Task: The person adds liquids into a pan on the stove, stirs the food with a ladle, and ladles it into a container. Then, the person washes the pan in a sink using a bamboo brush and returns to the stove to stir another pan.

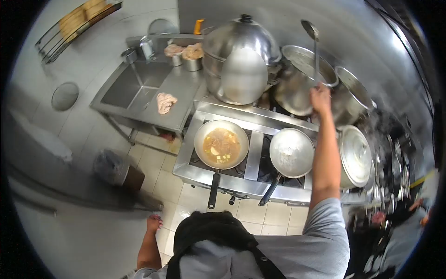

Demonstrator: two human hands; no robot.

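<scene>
My right hand (pixel 320 97) is closed round the handle of a ladle (pixel 316 56), whose bowl points up above the rim of a tall steel pot (pixel 297 88). Down at the left, my left hand (pixel 154 223) hangs beside a large grey surface, its fingers curled; whether it holds anything is too small to tell. On the stove (pixel 253 158), a pan (pixel 201 132) holds brown broth with pale and green pieces. Right of it sits a second pan (pixel 291 152) with a little whitish content.
A large lidded steamer (pixel 213 69) stands behind the stove. Another tall pot (pixel 346 104) and a lidded pot (pixel 357 156) are at the right. Leftward are a sink (pixel 127 88), raw meat (pixel 165 102) and a bin (pixel 132 178). Another person (pixel 402 237) is at the far right.
</scene>
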